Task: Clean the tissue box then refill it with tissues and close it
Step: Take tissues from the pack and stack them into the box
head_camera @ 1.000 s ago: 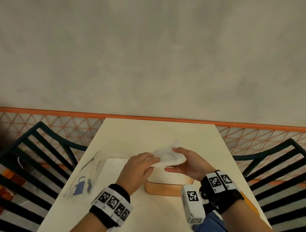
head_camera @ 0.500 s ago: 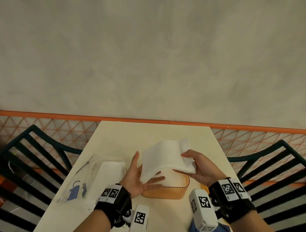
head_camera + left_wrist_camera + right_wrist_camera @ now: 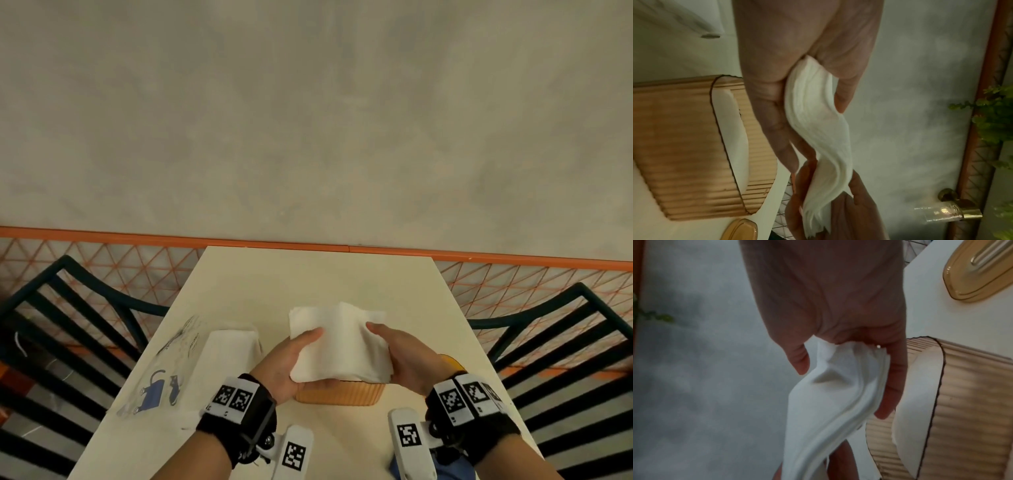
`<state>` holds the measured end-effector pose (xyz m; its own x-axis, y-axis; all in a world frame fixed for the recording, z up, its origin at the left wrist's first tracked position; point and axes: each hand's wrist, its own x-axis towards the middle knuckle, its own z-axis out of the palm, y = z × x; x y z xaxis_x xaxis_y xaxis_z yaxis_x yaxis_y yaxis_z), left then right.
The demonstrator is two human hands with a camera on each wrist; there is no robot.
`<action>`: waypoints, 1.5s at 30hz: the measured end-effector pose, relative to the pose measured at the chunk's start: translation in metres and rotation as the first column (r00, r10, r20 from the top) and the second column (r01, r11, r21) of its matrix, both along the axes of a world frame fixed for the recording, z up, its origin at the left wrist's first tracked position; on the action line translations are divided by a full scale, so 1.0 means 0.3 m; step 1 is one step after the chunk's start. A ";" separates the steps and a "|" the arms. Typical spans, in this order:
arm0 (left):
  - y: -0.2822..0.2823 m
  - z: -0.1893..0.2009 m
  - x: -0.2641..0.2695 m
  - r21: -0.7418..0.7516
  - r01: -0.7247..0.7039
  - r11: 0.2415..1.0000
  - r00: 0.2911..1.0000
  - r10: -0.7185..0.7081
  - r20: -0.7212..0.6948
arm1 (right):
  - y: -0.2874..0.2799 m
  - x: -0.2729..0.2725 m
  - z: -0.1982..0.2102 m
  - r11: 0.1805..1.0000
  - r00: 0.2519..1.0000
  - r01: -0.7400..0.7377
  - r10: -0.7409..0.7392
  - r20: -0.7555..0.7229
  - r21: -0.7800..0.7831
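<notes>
A white stack of tissues (image 3: pixel 339 346) hangs just above the ribbed amber tissue box (image 3: pixel 339 393), which stands open on the cream table (image 3: pixel 308 277). My left hand (image 3: pixel 291 359) grips the stack's left edge, thumb on top and fingers beneath. My right hand (image 3: pixel 400 356) grips the right edge the same way. In the left wrist view the stack of tissues (image 3: pixel 818 129) sags between both hands beside the tissue box (image 3: pixel 694 146). The right wrist view shows the stack of tissues (image 3: pixel 828 402) next to the tissue box (image 3: pixel 962 402), with white tissue inside. The amber lid (image 3: pixel 978 270) lies on the table to the right.
Left of the box lie a second pile of tissues (image 3: pixel 229 356) and a clear plastic wrapper with blue cat prints (image 3: pixel 161 380). Dark slatted chairs (image 3: pixel 68 342) stand on both sides of the table. A grey wall (image 3: pixel 308 120) rises behind the far edge.
The left hand turned from flat beneath the stack to gripping its left edge. Both hands now hold the stack spread flat and lower, right over the box.
</notes>
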<state>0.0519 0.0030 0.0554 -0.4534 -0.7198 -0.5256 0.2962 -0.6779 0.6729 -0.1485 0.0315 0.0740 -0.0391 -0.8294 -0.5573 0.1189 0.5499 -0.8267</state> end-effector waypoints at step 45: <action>-0.218 -0.261 -0.143 0.296 0.879 0.374 -0.358 0.109 0.927 | -0.179 0.021 -0.268 0.692 -0.156 -0.539 0.478 -0.864 0.480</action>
